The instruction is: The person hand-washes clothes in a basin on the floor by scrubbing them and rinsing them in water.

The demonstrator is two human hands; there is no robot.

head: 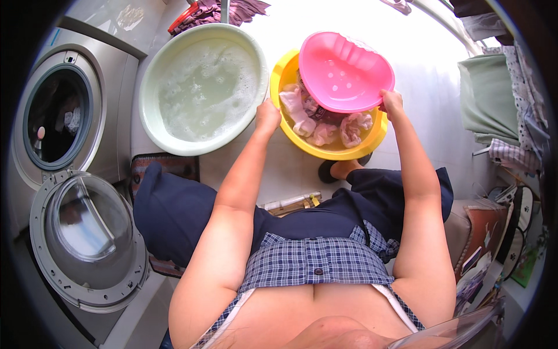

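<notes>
My right hand (391, 104) grips the rim of a pink plastic basin (340, 83), which is tilted above a yellow basin (290, 135). Pale pink and white wet clothes (322, 133) lie in the yellow basin, partly hidden beneath the pink one. To the left is a large pale green basin (146, 118) holding cloudy, sudsy water (200, 91). Between the green and yellow rims, my left hand (267, 117) is curled with its fingers bent; which rim it holds, if either, is unclear.
At the left stands a front-loading washing machine (117, 87), its round door (87, 244) swung open and laundry (72, 121) inside. A patterned mat (165, 168) lies beside it. Cloths (488, 96) hang at the right, and purple fabric (226, 12) is at the top.
</notes>
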